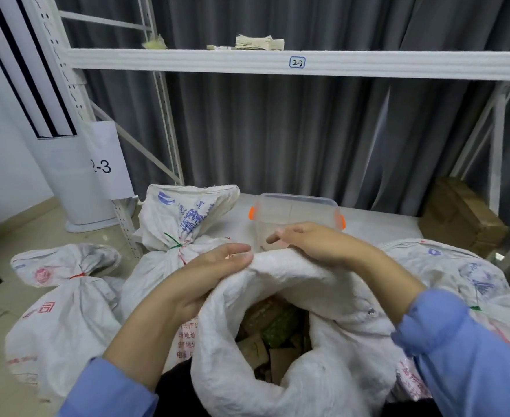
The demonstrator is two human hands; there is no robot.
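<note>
Gripping the rolled rim of the open sack (293,395), left hand (214,269) and right hand (320,242) curl fingers (235,250) over it; inside, seemingly cardboard packets (261,349).

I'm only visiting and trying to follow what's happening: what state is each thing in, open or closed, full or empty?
Middle sack: open, rim rolled down, packets inside.
Left hand: grips the middle sack's rim.
Right hand: grips the rim too.
Floor sack: tied shut with a red tie.
Sack beside the box: tied shut with a green tie.
Clear box: lid off, looks empty.
</note>
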